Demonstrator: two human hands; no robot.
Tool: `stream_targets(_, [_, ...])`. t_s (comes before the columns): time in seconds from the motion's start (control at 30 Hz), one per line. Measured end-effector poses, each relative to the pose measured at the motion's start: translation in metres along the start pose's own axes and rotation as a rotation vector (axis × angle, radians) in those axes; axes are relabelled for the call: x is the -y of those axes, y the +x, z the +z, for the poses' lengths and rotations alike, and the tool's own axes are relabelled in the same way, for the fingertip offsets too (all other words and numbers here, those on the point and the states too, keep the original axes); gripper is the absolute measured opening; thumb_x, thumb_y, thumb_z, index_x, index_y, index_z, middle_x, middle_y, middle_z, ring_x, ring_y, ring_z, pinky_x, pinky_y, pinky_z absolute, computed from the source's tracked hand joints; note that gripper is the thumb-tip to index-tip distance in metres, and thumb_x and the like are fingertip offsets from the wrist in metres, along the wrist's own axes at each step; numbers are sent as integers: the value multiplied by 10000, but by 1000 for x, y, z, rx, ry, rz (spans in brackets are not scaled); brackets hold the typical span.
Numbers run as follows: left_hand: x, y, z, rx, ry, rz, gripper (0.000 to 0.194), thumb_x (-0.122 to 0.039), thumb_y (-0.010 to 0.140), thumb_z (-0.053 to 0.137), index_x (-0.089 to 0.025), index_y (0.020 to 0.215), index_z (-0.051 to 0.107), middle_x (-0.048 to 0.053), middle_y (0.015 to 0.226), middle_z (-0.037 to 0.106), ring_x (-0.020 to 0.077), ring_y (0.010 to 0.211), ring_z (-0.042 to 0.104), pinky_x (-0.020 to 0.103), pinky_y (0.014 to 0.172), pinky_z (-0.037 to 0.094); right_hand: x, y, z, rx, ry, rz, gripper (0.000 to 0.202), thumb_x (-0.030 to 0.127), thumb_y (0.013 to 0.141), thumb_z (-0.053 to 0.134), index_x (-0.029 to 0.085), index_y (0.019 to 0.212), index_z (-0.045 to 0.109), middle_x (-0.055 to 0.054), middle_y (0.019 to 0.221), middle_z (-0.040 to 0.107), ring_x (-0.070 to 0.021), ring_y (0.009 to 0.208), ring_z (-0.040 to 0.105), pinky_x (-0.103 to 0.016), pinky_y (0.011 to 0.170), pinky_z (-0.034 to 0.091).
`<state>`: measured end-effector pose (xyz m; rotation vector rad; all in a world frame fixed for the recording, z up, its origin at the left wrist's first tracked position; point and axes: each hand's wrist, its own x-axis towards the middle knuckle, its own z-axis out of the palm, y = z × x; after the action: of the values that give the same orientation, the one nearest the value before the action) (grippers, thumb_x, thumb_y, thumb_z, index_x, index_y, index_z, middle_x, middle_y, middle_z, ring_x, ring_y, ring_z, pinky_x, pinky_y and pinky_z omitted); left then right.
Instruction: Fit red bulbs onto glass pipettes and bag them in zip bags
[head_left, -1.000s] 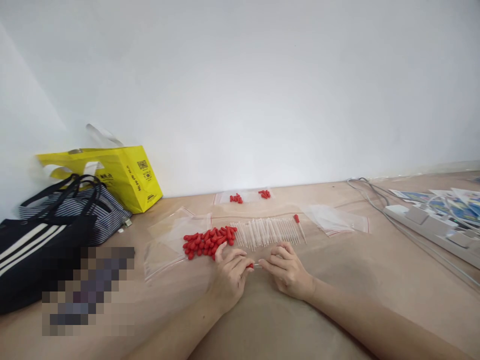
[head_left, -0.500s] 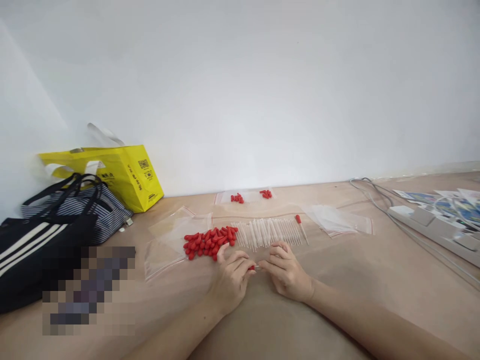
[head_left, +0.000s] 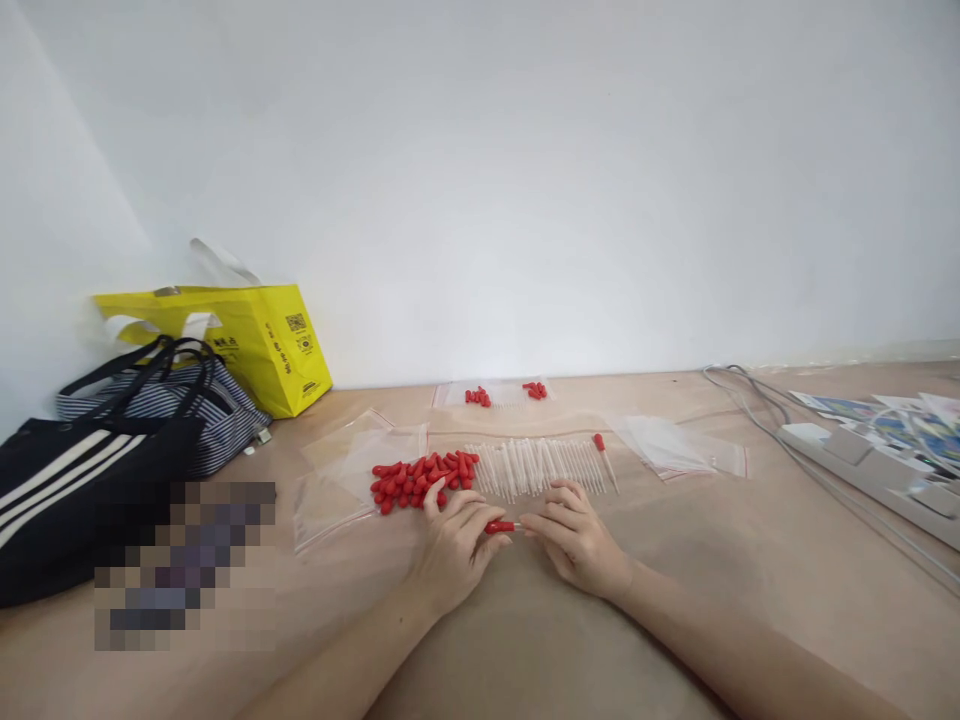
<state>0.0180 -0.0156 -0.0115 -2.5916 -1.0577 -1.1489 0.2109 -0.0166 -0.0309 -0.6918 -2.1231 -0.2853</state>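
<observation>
Red bulb (head_left: 499,527) — smooth, tapered — meets slender tube (head_left: 519,527).

Red bulb (head_left: 500,527), partly hidden, w/ thin pale tube (head_left: 519,528) at R end, approx. horiz. btwn hands (head_left: 457,548).

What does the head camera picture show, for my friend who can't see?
Left hand holds a red rubber bulb, right hand a thin clear tube at its end. Beyond lie piled red bulbs and a row of tubes.
</observation>
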Motion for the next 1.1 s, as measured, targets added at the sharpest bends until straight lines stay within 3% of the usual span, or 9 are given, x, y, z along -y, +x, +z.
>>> stream_targets(0.27, [-8, 6, -14, 52, 64, -24, 167, -228, 824, 458, -232, 734, 598, -37, 687, 640, 152, 769, 546, 474, 993, 68, 0, -1, -5, 51, -35, 72, 188, 135, 800, 467, 191, 930, 590, -21, 741, 612, -147, 737, 452, -338, 744, 323])
stream_targets(0.37, [-3, 4, -13, 98, 97, -63, 111, -276, 788, 514, -247, 853, 599, -16, 830, 654, 186, 861, 538, 489, 985, 83, -1, -2, -5, 62, -107, 106, 182, 137, 790, 470, 203, 885, 610, -11, 714, 615, -143, 712, 449, -316, 702, 279])
stream_targets(0.4, [-1, 2, -12, 117, 116, -81, 192, -304, 765, 541, -250, 945, 579, 2, 916, 644, 206, 912, 525, 496, 979, 97, -3, -2, -5, 55, -142, 134, 174, 146, 792, 468, 203, 861, 616, -11, 703, 617, -142, 704, 450, -311, 692, 264])
stream_targets(0.5, [7, -1, -8, 142, 186, -136, 448, -332, 712, 584, -225, 1134, 480, 59, 1073, 584, 252, 1005, 478, 509, 950, 150, -18, -4, -9, 19, -293, 328, 179, 176, 800, 452, 197, 819, 628, -20, 674, 623, -150, 709, 463, -307, 678, 229])
stream_targets(0.67, [17, -3, -4, 90, 295, -236, 252, -253, 711, 564, -224, 962, 568, 60, 981, 595, 254, 958, 491, 503, 889, 221, -56, -10, -23, 86, -527, 822, 225, 246, 790, 437, 190, 921, 612, -37, 731, 651, -195, 808, 493, -317, 705, 215])
stream_targets(0.77, [21, -2, -3, 84, 330, -262, 219, -244, 709, 564, -231, 928, 574, 60, 959, 595, 258, 955, 488, 502, 878, 234, -71, -12, -27, 211, -581, 982, 235, 257, 786, 416, 208, 905, 613, -35, 757, 656, -209, 834, 495, -331, 709, 210])
stream_targets(0.9, [27, -1, -2, 74, 350, -272, 179, -239, 710, 566, -239, 888, 579, 54, 951, 594, 251, 954, 487, 502, 889, 225, -77, -13, -25, 304, -580, 1021, 257, 270, 797, 385, 225, 884, 622, -43, 819, 657, -223, 855, 495, -352, 716, 212])
stream_targets(1.1, [31, -1, -1, 48, 355, -273, 162, -245, 702, 570, -249, 864, 577, 49, 923, 602, 246, 926, 495, 505, 896, 213, -75, -14, -21, 322, -592, 972, 267, 253, 795, 394, 228, 920, 629, -66, 896, 642, -222, 871, 493, -357, 717, 225])
